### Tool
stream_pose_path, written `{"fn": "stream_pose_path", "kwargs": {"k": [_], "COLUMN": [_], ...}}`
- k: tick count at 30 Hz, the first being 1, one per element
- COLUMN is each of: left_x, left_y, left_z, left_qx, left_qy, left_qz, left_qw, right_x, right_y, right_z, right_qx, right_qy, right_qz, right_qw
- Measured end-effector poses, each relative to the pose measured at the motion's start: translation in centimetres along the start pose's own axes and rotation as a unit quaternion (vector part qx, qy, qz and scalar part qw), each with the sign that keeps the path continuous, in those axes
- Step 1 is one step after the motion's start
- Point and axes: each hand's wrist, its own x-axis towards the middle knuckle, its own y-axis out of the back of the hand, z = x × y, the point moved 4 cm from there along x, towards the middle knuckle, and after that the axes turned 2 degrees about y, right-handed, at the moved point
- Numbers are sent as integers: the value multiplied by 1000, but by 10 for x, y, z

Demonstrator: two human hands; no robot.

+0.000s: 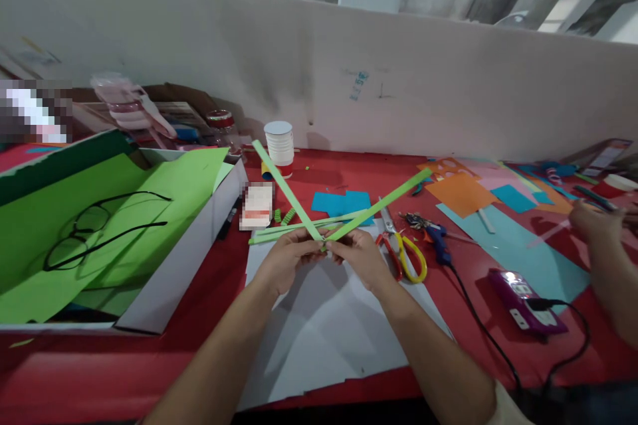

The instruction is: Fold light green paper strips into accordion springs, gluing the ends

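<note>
Between my two hands, green paper strips meet near the fingertips and spread into a V. My left hand (pixel 294 255) pinches the lower end of the left strip (pixel 285 187), which slants up to the left. My right hand (pixel 356 255) pinches the right strip (pixel 386 206), slanting up to the right. Whether the two are one folded strip I cannot tell. Just behind my hands lie more loose green strips (pixel 272 234) and small green folded pieces (pixel 288 216). Scissors (pixel 409 257) with red and yellow handles lie beside my right hand, on white paper (pixel 329 332).
An open box (pixel 179 285) with green sheets and eyeglasses (pixel 82 239) stands left. A paper cup (pixel 279 143) is at the back. To the right lie a blue glue gun (pixel 438 242) with its cord, a purple power box (pixel 526 305), coloured paper (pixel 461 194) and another person's hand (pixel 595 226).
</note>
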Motion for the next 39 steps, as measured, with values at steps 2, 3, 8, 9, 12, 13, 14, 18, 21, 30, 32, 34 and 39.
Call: {"fn": "stream_pose_path", "kwargs": {"k": [2,3,8,9,12,13,14,18,21,30,32,34,39], "left_x": [-1,-1,2,3,4,4,3,1,2,1,-1,-2,0], "left_y": [0,0,3,3,3,2,1,-2,-2,-2,-4,-7,-1], "left_z": [0,0,-2,-2,-3,-3,-4,-5,-7,-9,-6,-4,-5], "left_qx": [13,17,-17,-28,-56,-64,-70,-77,-87,-54,-43,-39,-47], "left_qy": [13,14,-21,-29,-48,-52,-55,-55,-53,-72,-87,-101,-117], "left_qz": [-10,-14,11,20,52,63,72,98,102,121,116,103,146], "left_qw": [1000,1000,1000,999,996,995,993,991,990,988,988,989,981], "right_x": [0,0,2,2,1,0,-1,-6,-7,-5,-3,-2,-1], "right_y": [2,3,5,4,1,0,-2,-7,-8,-5,-4,-4,-9], "right_z": [-2,-3,-5,-5,-5,-5,-6,-8,-8,1,3,5,8], "right_qx": [-8,-8,-11,-13,-48,-73,-104,-218,-248,-206,-152,-85,-18], "right_qy": [21,28,23,27,50,63,79,157,180,135,95,54,10], "right_qz": [-15,-22,-23,-24,-34,-38,-42,-27,-1,5,6,1,-14], "right_qw": [1000,999,999,999,997,995,991,963,952,969,984,995,1000]}}
